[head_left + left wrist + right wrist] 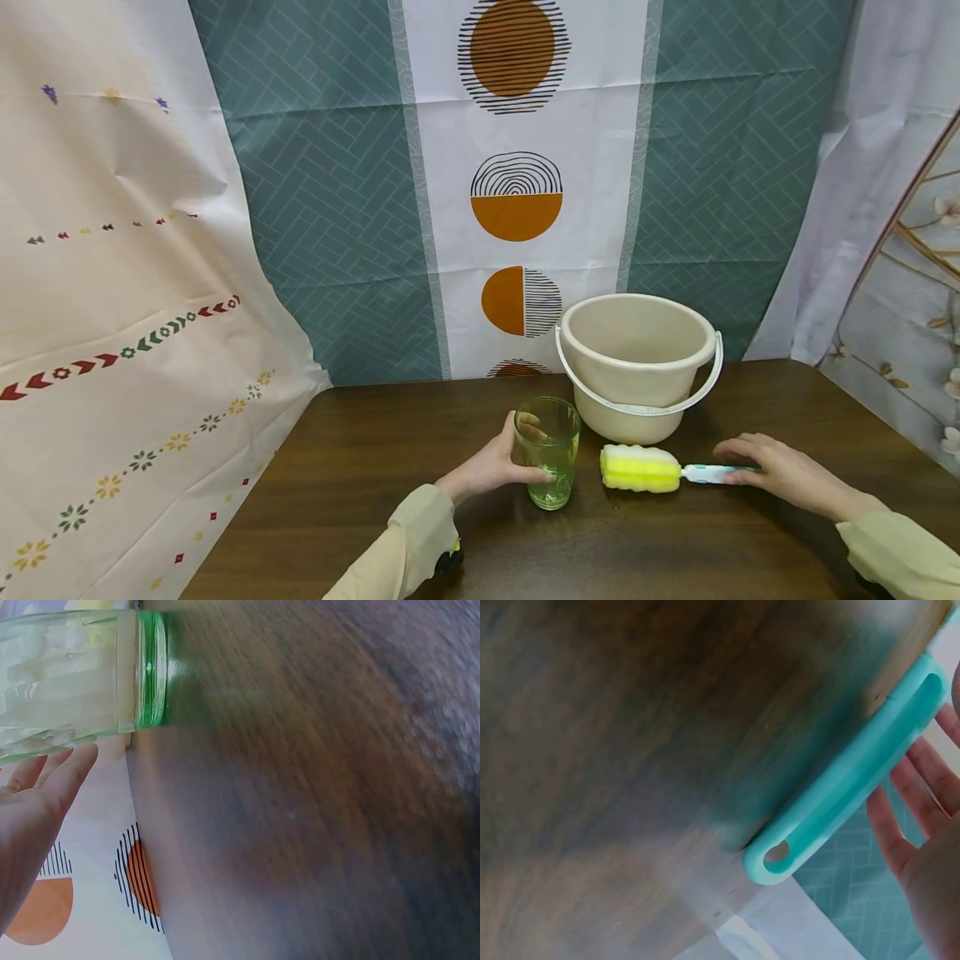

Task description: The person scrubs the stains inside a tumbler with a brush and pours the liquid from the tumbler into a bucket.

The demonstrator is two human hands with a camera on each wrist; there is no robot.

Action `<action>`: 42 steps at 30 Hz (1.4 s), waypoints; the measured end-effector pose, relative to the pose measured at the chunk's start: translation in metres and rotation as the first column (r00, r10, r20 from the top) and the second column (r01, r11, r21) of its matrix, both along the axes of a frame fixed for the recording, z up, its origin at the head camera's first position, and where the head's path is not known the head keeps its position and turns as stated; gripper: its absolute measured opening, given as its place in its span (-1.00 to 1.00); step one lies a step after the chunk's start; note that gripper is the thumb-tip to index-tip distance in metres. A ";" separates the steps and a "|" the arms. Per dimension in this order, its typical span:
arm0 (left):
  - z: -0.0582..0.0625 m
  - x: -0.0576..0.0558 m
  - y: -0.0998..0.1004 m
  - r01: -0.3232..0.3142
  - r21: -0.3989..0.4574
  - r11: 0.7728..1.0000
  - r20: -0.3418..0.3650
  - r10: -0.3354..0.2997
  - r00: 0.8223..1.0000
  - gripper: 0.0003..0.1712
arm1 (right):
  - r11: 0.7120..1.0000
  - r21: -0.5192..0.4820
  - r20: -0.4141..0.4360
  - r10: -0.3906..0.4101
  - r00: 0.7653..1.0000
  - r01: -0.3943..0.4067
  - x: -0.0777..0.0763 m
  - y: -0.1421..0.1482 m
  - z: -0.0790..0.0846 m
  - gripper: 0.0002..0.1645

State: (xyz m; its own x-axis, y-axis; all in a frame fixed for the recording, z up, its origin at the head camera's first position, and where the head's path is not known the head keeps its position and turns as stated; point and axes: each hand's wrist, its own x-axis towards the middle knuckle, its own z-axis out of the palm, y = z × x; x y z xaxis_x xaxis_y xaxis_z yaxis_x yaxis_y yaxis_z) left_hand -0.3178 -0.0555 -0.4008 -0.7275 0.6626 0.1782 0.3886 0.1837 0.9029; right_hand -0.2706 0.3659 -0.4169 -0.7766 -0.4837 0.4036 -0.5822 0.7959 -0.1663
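A clear green drinking glass (553, 450) stands upright, its base at the table in the left wrist view. My left hand (498, 462) holds it from the left, thumb across the near side and fingers round the far side. A bottle brush with a yellow and white sponge head (640, 469) lies on the table to the right of the glass. Its teal handle (847, 776) has a hanging hole at the end. My right hand (787, 475) is over that handle, thumb beside it, the other fingers (922, 784) stretched out along its far side.
A cream bucket (637, 333) with its white carrying handle lowered stands behind the glass and brush. The dark wooden table (360, 467) ends at a patterned curtain (337, 208) at the back. Pale printed cloth (135, 275) hangs on the left.
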 end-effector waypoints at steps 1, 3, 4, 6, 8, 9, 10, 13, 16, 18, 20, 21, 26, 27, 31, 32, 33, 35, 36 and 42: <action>0.000 0.000 0.000 0.004 0.003 1.000 0.001 -0.004 1.000 -0.15 | 1.000 0.003 -0.002 -0.022 1.000 0.022 0.001 -0.001 0.001 -0.56; 0.000 0.000 0.000 0.012 0.008 1.000 0.001 -0.012 1.000 -0.16 | 0.998 0.004 0.001 -0.065 0.998 0.065 0.002 -0.002 0.004 -0.51; 0.001 0.000 0.000 0.016 0.010 1.000 0.001 -0.016 1.000 -0.16 | 0.996 0.000 0.011 -0.087 0.996 0.087 0.002 -0.002 0.006 -0.49; 0.001 0.000 0.000 0.021 0.014 1.000 0.002 -0.021 1.000 -0.17 | 0.992 -0.013 0.047 -0.121 0.992 0.122 0.002 -0.003 0.012 -0.45; 0.002 0.001 0.000 0.016 0.012 1.000 0.001 -0.016 1.000 -0.17 | 0.988 -0.027 0.081 -0.153 0.985 0.155 0.002 -0.002 0.020 -0.42; 0.002 0.001 0.000 0.012 0.010 1.000 -0.001 -0.012 1.000 -0.18 | 0.986 -0.035 0.085 -0.159 0.984 0.163 0.002 -0.002 0.024 -0.42; 0.002 0.002 0.000 0.010 0.010 1.000 -0.001 -0.010 1.000 -0.18 | 0.984 -0.044 0.085 -0.166 0.982 0.171 0.002 -0.002 0.028 -0.43; 0.001 0.002 0.000 0.003 0.004 1.000 -0.004 -0.003 1.000 -0.19 | 0.981 -0.070 0.034 -0.180 0.983 0.182 0.001 0.001 0.041 -0.48; 0.001 0.002 0.000 0.002 0.005 1.000 -0.001 -0.002 1.000 -0.19 | 0.978 -0.102 -0.029 -0.188 0.982 0.184 -0.001 0.003 0.054 -0.53; 0.000 0.002 0.000 0.001 0.009 1.000 0.002 -0.001 1.000 -0.19 | 0.974 -0.124 -0.053 -0.200 0.978 0.192 -0.003 0.003 0.062 -0.55; 0.000 0.002 -0.001 0.001 0.009 1.000 0.001 -0.001 1.000 -0.19 | 0.972 -0.144 -0.066 -0.198 0.978 0.187 -0.005 0.002 0.069 -0.56; 0.000 0.002 -0.001 0.000 0.009 1.000 0.000 0.000 1.000 -0.20 | 0.969 -0.154 -0.067 -0.207 0.976 0.194 -0.007 0.001 0.073 -0.56; 0.000 0.002 0.000 -0.008 -0.009 1.000 -0.021 0.008 1.000 -0.20 | 0.959 -0.191 -0.063 -0.226 0.972 0.211 -0.013 -0.003 0.089 -0.48; 0.000 0.002 0.000 -0.011 -0.012 1.000 -0.023 0.011 1.000 -0.21 | 0.955 -0.200 -0.056 -0.235 0.970 0.220 -0.015 -0.005 0.092 -0.46; -0.001 0.001 0.000 -0.006 -0.013 1.000 -0.020 0.006 1.000 -0.21 | 0.944 -0.206 -0.023 -0.267 0.963 0.257 -0.024 -0.011 0.106 -0.38; -0.001 0.001 0.000 -0.004 -0.012 1.000 -0.019 0.004 1.000 -0.21 | 0.941 -0.204 -0.003 -0.275 0.961 0.269 -0.026 -0.012 0.110 -0.35; -0.001 0.001 0.000 -0.002 -0.014 1.000 -0.019 0.001 1.000 -0.21 | 0.939 -0.200 0.016 -0.282 0.959 0.280 -0.028 -0.014 0.112 -0.33; -0.001 0.001 0.000 0.001 -0.015 1.000 -0.023 -0.001 1.000 -0.20 | 0.938 -0.185 0.058 -0.287 0.956 0.293 -0.033 -0.016 0.117 -0.27; -0.002 0.001 0.000 0.001 -0.016 1.000 -0.025 -0.001 1.000 -0.20 | 0.938 -0.178 0.078 -0.287 0.955 0.296 -0.035 -0.018 0.118 -0.24; -0.002 0.001 0.000 -0.007 -0.014 1.000 -0.030 0.006 1.000 -0.21 | 0.935 -0.160 0.143 -0.296 0.945 0.317 -0.047 -0.026 0.121 -0.10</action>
State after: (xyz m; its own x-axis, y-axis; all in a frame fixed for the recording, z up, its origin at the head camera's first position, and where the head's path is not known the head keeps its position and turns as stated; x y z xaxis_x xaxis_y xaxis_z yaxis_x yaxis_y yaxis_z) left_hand -0.3168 -0.0553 -0.4026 -0.7264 0.6604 0.1902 0.4139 0.1993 0.8882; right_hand -0.3176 0.3403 -0.2956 -0.9215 -0.1436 0.3607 -0.2836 0.8836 -0.3727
